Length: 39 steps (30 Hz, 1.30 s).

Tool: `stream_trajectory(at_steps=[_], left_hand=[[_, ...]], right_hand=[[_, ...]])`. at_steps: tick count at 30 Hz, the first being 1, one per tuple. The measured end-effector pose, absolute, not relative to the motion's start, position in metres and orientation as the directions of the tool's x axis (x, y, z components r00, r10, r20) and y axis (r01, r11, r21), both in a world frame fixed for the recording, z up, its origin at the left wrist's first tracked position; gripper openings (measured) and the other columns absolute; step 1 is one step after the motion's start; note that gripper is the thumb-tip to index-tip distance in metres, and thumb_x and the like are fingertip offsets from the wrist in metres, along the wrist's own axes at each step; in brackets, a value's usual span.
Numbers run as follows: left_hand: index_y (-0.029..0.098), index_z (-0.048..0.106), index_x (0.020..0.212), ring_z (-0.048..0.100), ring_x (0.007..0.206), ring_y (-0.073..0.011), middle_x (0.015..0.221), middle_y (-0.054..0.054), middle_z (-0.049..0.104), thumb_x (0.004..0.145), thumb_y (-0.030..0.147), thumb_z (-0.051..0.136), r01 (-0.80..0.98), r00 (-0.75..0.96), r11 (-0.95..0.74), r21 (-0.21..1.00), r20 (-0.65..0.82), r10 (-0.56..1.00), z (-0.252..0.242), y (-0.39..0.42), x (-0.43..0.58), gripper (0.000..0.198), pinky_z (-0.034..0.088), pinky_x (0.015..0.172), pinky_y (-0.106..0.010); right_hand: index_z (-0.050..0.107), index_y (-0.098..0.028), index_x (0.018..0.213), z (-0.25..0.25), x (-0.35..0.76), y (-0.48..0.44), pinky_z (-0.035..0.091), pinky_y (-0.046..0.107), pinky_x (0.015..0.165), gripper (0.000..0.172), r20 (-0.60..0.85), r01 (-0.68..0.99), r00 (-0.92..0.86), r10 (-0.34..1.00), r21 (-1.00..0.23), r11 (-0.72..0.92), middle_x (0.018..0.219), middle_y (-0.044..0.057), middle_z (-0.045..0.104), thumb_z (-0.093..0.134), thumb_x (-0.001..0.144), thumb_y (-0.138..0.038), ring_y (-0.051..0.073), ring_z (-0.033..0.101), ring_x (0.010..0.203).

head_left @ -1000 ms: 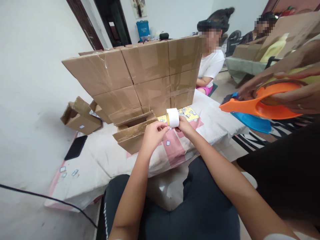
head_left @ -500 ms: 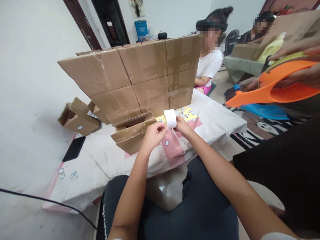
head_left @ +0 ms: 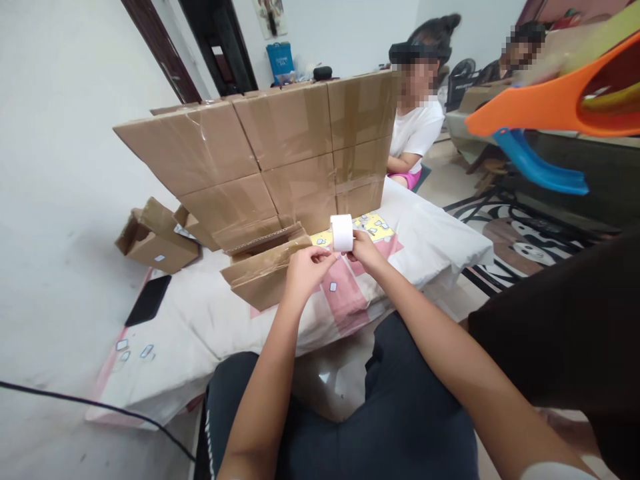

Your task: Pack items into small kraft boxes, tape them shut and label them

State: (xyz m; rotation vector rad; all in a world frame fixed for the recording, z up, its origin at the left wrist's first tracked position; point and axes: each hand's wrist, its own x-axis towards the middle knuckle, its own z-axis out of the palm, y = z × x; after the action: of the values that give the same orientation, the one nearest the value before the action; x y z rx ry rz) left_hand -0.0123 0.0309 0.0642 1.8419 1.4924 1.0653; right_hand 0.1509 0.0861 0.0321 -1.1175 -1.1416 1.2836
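My right hand (head_left: 365, 251) grips a white roll of labels (head_left: 342, 233) by its right side, just above the table cover. My left hand (head_left: 311, 265) is closed in a pinch at the lower left of the roll; what sits between its fingertips is too small to make out. Left of the roll stands an open cardboard box (head_left: 267, 270), its flaps up, right behind my left hand. Beyond both hands rises a stack of taped cardboard cartons (head_left: 300, 140).
Another open box (head_left: 157, 240) and a black phone-like slab (head_left: 149, 300) lie on the left of the cloth-covered table (head_left: 195, 333). An orange tape dispenser (head_left: 545, 107) hangs in at upper right. A person in white (head_left: 417, 133) sits behind the cartons.
The orange tape dispenser at the right has risen and swung toward the right edge. My left fingertips have shifted slightly along the roll's lower edge; the roll stays in my right hand.
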Motion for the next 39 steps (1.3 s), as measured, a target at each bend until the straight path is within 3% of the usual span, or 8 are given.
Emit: stream_trajectory(at_steps=[9,17,22,32,39], left_hand=[[0.022,0.076,0.096,0.061,0.07,-0.0172,0.078,-0.002,0.073,0.079,0.038,0.072,0.621,0.067,-0.283,0.731,0.311,0.948,0.063,0.032,-0.014,0.023,0.041,0.066,-0.027],[0.022,0.073,0.072,0.059,0.069,-0.0185,0.074,-0.003,0.071,0.085,0.036,0.063,0.691,0.122,-0.325,0.645,0.339,0.933,0.066,0.026,-0.011,0.021,0.034,0.062,-0.027],[0.019,0.07,0.068,0.059,0.066,-0.0181,0.067,-0.001,0.068,0.083,0.036,0.061,0.513,0.192,-0.331,0.792,0.27,0.943,0.058,0.031,-0.007,0.024,0.038,0.063,-0.027],[0.016,0.067,0.061,0.051,0.062,-0.0154,0.061,-0.001,0.061,0.068,0.04,0.066,0.206,0.136,-0.213,0.955,0.188,0.973,0.05,0.027,0.002,0.025,0.037,0.061,-0.026],[0.016,0.057,0.062,0.03,0.048,-0.0062,0.053,0.007,0.038,0.062,0.041,0.075,-0.051,0.165,0.069,0.996,-0.06,0.985,0.056,0.011,0.003,0.031,0.02,0.049,-0.022]], right_hand=[[0.054,-0.017,0.073,0.03,0.151,0.084,0.015,0.021,0.038,0.016,-0.017,-0.135,-0.103,0.995,-0.99,-0.031,0.045,-0.003,0.052,0.052,0.057,-0.017,0.005,0.03,0.035],[0.056,-0.017,0.078,0.025,0.15,0.089,0.019,0.021,0.037,0.018,-0.029,-0.081,-0.043,0.999,-0.996,-0.033,0.044,-0.003,0.052,0.051,0.06,-0.019,0.007,0.034,0.034],[0.058,-0.016,0.081,0.023,0.149,0.093,0.021,0.022,0.037,0.016,-0.009,-0.033,0.013,1.0,-0.999,-0.009,0.043,-0.004,0.05,0.051,0.068,-0.022,0.009,0.036,0.034],[0.054,-0.019,0.078,0.018,0.151,0.096,0.028,0.022,0.04,0.008,0.076,0.039,0.087,0.993,-0.997,0.073,0.049,-0.005,0.047,0.051,0.077,-0.025,0.01,0.039,0.038],[0.053,-0.02,0.074,0.015,0.151,0.097,0.035,0.023,0.048,0.014,0.204,0.101,0.145,0.968,-0.976,0.191,0.064,0.0,0.057,0.051,0.081,-0.032,0.014,0.051,0.055]])
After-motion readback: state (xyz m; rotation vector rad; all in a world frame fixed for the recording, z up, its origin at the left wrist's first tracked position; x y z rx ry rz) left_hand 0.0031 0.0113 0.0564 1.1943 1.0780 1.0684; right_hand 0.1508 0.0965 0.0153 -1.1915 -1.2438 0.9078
